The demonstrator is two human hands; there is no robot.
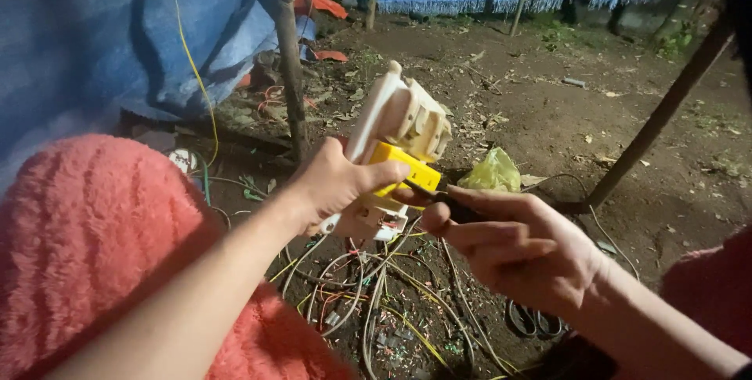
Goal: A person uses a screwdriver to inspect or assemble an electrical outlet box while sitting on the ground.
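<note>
The left hand (337, 184) was wrapped around one cream plastic switch box (399, 125) with one yellow block (403, 168) on it, fingers clamped on its lower part, thumb lying across the yellow face. The box was held up in the middle of the scene, tilted, above the ground. The right hand (517, 243) had its fingers curled tight on one dark thin tool (439, 194), whose tip touched the yellow block. Below the hands lay a tangle of many wires (376, 294) on the soil. One yellow bag (489, 172) lay just right of the box, farther off. Two wooden poles (288, 51) stood far back, one slanted pole (658, 117) on the right.
</note>
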